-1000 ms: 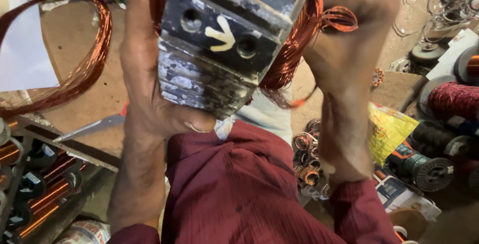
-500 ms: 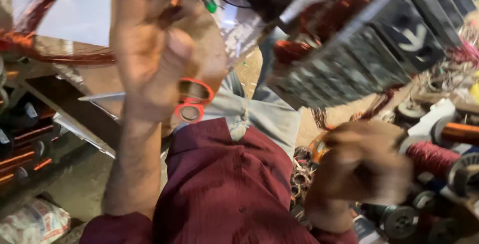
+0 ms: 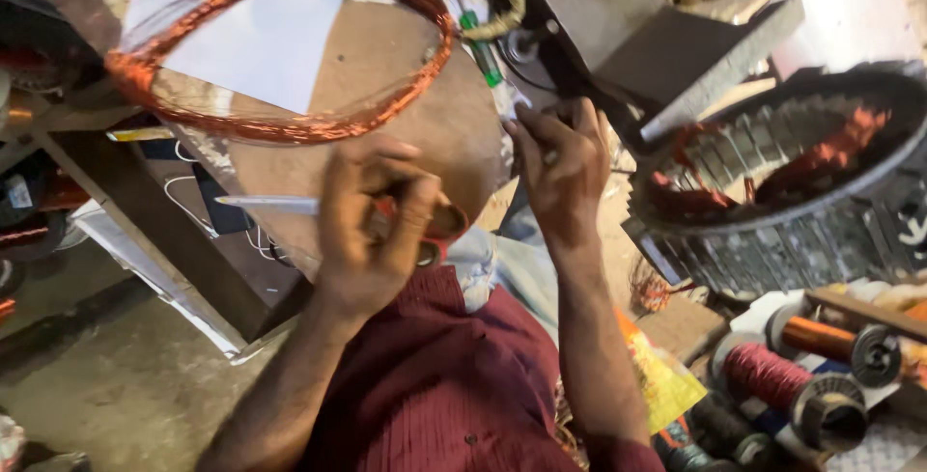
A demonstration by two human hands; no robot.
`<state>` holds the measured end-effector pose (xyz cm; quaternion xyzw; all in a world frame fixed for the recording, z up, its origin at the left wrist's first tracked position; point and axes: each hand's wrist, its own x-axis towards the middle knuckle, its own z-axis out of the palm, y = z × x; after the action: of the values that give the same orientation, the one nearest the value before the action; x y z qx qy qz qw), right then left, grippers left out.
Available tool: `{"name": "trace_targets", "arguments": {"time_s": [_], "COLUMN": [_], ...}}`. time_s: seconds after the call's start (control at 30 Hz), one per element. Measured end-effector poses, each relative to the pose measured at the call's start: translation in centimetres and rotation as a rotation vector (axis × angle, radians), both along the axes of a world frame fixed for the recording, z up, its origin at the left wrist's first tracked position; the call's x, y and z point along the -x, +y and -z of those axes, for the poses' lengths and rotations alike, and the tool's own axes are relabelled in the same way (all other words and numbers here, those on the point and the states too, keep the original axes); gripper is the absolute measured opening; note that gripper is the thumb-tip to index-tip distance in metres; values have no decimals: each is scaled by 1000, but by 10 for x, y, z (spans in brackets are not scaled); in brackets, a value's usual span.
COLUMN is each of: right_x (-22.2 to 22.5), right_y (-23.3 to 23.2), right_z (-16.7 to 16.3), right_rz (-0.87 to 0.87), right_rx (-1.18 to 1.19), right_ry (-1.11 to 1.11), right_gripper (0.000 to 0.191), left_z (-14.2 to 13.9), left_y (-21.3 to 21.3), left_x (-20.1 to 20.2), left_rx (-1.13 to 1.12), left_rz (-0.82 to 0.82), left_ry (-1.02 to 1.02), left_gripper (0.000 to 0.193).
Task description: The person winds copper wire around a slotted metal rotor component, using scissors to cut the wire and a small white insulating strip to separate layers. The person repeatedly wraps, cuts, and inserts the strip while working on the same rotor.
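My left hand [image 3: 372,231] grips red-handled scissors [image 3: 266,205], the blades pointing left over the wooden bench. My right hand [image 3: 555,168] is raised just right of it, fingertips pinched on what looks like a thin wire strand close to dark cables. A round laminated motor stator [image 3: 772,192] with copper windings in its slots lies on its side to the right of that hand, apart from both hands. A large loose loop of copper wire [image 3: 280,129] rests on the bench above my left hand.
White paper [image 3: 261,47] lies under the copper loop, and a green-handled screwdriver [image 3: 480,47] sits beside it. Wire spools [image 3: 772,375] and a yellow packet [image 3: 666,375] crowd the lower right. A grey block [image 3: 666,47] juts out above the stator. Bare floor [image 3: 106,375] lies lower left.
Both hands held the stator up close a second ago. It now lies to the right, my left hand has taken the scissors, and my right hand has risen to the strand.
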<state>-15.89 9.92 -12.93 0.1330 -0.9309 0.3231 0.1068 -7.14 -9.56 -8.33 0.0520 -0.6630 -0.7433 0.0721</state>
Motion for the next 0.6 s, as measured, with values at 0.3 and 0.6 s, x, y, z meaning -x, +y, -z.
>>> {"name": "trace_targets", "arguments": {"time_s": [0.3,0.6], "right_x": [-62,-90], "right_y": [-26,-67], "right_z": [-31,-71], "right_rz": [-112,-301], "right_rx": [131,-35], "right_ry": [189,-244], "right_gripper": [33,47], "left_z": [4,3], "left_y": [0,-46], "left_x": [13,-7], "left_rx": [-44,-65], "left_rz": [150,-182], "left_ry": [-254,-33], "left_gripper": [49,40]}}
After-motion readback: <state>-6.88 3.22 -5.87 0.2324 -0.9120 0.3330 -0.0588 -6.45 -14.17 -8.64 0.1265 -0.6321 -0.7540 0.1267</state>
